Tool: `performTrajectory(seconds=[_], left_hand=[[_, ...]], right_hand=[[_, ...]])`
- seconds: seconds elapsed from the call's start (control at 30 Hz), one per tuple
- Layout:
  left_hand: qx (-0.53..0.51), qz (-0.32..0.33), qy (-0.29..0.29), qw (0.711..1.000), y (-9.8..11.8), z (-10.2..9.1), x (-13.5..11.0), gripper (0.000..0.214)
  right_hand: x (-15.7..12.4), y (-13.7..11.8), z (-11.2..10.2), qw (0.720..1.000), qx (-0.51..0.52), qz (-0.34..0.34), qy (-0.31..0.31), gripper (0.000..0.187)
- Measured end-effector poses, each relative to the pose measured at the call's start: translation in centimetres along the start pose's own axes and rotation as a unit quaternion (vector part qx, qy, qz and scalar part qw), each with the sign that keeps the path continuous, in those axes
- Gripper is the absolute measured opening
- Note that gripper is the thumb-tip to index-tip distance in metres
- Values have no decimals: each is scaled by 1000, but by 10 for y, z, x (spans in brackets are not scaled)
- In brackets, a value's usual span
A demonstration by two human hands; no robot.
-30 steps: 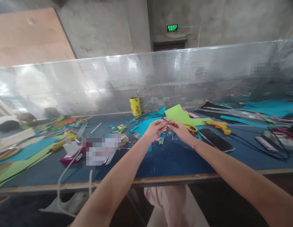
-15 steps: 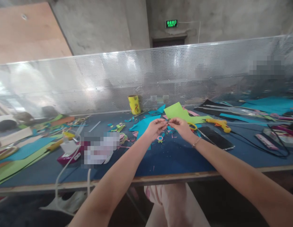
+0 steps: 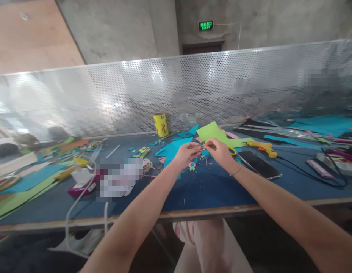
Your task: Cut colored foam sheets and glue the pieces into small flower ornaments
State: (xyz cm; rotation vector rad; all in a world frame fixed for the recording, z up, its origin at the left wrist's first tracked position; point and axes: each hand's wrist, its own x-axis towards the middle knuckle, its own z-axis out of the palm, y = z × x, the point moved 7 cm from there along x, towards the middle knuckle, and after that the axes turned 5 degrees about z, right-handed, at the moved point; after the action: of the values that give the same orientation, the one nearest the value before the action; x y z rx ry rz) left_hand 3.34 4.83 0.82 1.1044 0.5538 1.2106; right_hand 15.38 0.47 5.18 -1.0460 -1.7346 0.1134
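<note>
- Left hand (image 3: 188,152): thumb and fingers bent to a near-closed pinch, on what looks like one end of a tiny dark piece (image 3: 202,146). Material too small to tell.
- Right hand (image 3: 218,149): same tight fingertip pinch, other side of that piece. So the piece sits between both sets of fingertips, above the dark blue tabletop (image 3: 210,195).
- Step in hand, my read: fine two-handed shaping or joining of the piece.
- Next move calls for small, even finger pressure, neither side letting go early.
- Just below the hands: small pink-and-green flower-shaped cutout (image 3: 192,166), lying flat.
- Behind: bright blue paper sheet (image 3: 171,147), lime-green paper sheet (image 3: 211,131).
- Right of the right hand: yellow looped handle (image 3: 233,151), black flat phone (image 3: 261,165), yellow corded glue gun (image 3: 263,149). Neither hand's on them.
</note>
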Motion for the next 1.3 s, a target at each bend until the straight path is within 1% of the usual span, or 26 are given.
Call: performTrajectory(seconds=[0.2, 0.43, 0.6, 0.73, 1.07, 1.3], left_hand=[[1, -2, -16, 1000, 1, 4, -2, 18], [-3, -11, -28, 1000, 4, 8, -6, 16], [-9, -16, -24, 1000, 4, 7, -6, 14], [-11, -26, -22, 999, 3, 7, -6, 10], [-15, -34, -24, 999, 1, 6, -5, 10], [-10, -27, -27, 999, 1, 7, -5, 9]], right_hand=[[0, -2, -1, 1000, -4, -7, 11, 11], [0, -3, -4, 998, -28, -42, 30, 12], [0, -2, -3, 999, -26, -32, 13, 11], [0, -2, -3, 999, -23, -28, 18, 12], [-1, -4, -3, 998, -17, -58, 30, 11], [2, 1, -3, 999, 4, -41, 20, 14]])
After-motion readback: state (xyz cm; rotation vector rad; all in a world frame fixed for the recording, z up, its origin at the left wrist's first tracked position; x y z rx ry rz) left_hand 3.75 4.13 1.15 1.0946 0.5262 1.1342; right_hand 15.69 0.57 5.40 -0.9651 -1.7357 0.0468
